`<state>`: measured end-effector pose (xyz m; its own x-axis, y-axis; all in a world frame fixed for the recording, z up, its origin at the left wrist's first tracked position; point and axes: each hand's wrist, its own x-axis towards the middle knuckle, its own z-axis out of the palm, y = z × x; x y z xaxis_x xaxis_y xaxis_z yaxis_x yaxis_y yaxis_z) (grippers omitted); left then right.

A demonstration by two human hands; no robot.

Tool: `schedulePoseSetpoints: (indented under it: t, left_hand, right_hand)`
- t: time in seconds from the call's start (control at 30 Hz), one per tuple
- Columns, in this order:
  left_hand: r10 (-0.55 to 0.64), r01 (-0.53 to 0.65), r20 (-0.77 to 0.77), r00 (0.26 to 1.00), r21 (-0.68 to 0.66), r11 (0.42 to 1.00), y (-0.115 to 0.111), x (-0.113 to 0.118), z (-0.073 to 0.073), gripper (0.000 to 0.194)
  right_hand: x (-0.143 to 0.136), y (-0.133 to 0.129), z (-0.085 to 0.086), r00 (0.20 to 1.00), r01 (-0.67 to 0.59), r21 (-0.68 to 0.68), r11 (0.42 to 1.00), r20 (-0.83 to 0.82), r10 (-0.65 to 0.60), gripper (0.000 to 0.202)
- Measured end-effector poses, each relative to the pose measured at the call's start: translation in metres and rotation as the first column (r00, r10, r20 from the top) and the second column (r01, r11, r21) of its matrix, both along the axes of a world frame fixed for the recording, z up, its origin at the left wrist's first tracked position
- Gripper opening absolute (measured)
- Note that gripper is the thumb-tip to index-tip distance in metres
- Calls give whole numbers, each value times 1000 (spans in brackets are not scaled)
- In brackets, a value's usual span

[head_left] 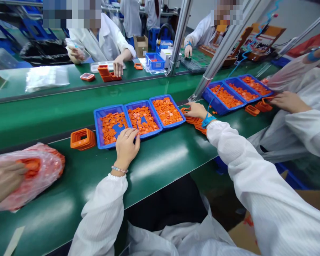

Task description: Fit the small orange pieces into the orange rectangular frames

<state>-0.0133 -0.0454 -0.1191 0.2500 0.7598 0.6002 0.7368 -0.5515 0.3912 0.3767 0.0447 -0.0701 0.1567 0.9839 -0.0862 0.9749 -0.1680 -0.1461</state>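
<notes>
Three blue trays of small orange pieces stand side by side: a left tray, a middle tray and a right tray. My left hand is over the near edges of the left and middle trays, fingers partly bent; whatever its fingertips touch is hidden. Beyond the right tray, my right hand reaches to a pile of orange frames, thumb and fingers closed on one at the pile's far end. A stack of orange frames sits left of the trays.
At the left, another person's hand reaches into a plastic bag of orange parts. More blue trays and a co-worker's hand are at the right. A metal post rises behind my right hand. People work across the bench.
</notes>
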Motion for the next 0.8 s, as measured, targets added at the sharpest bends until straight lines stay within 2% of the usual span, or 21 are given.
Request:
schedulePoseSetpoints:
  t: [0.1, 0.23, 0.27, 0.33, 0.37, 0.4, 0.43, 0.5, 0.53, 0.57, 0.6, 0.63, 0.67, 0.7, 0.73, 0.8]
  left_hand:
    - [11, -11, 31, 999, -31, 999, 1, 0, -1, 27]
    - [46, -41, 158, 986, -33, 999, -2, 1, 2, 26]
    - [54, -48, 216, 975, -32, 998, -4, 2, 4, 26]
    - [59, -26, 378, 924, -91, 995, -8, 3, 9, 27]
    - [53, 30, 480, 876, -164, 986, -9, 4, 11, 31]
    - [48, 127, 586, 809, -254, 959, -11, 4, 14, 38]
    - [51, 258, 682, 729, -343, 903, -11, 4, 17, 47]
    - [73, 510, 799, 597, -448, 735, -12, 4, 21, 63]
    - [87, 573, 818, 568, -470, 672, -12, 4, 23, 65]
    - [104, 589, 821, 562, -485, 646, -12, 3, 25, 64]
    - [125, 574, 817, 563, -495, 652, -11, 3, 26, 60]
    - [150, 545, 815, 560, -499, 674, -11, 2, 28, 56]
    - [178, 518, 818, 547, -498, 695, -11, 2, 29, 54]
    - [205, 506, 826, 524, -496, 706, -11, 1, 29, 54]
    - [227, 507, 837, 497, -493, 707, -11, 1, 30, 56]
    - [259, 524, 854, 451, -489, 698, -11, 1, 30, 59]
  right_hand:
    - [1, -1, 3, 1000, 0, 47, 999, -9, 1, 68]
    - [-9, 2, 23, 978, 91, 254, 963, -203, -39, 63]
    - [-17, 2, 31, 964, 87, 277, 957, -266, -10, 65]
    - [-43, -3, 49, 918, -21, 266, 964, -376, 124, 70]
    - [-60, -9, 57, 826, -171, 259, 951, -488, 281, 71]
    - [-79, -16, 65, 758, -295, 258, 920, -523, 390, 73]
    - [-99, -25, 71, 695, -415, 260, 872, -528, 488, 73]
    - [-138, -44, 79, 476, -730, 264, 630, -466, 746, 66]
    - [-154, -51, 80, 388, -805, 260, 533, -448, 805, 64]
    - [-166, -55, 80, 326, -847, 260, 464, -435, 839, 63]
    - [-173, -55, 79, 298, -858, 271, 436, -429, 853, 63]
    - [-175, -51, 77, 305, -845, 291, 449, -429, 850, 64]
    - [-173, -43, 74, 346, -808, 316, 497, -428, 835, 63]
    - [-167, -32, 71, 423, -749, 336, 571, -422, 802, 60]
    - [-158, -19, 67, 524, -671, 345, 656, -405, 749, 55]
    - [-137, 10, 57, 789, -463, 312, 829, -281, 546, 34]
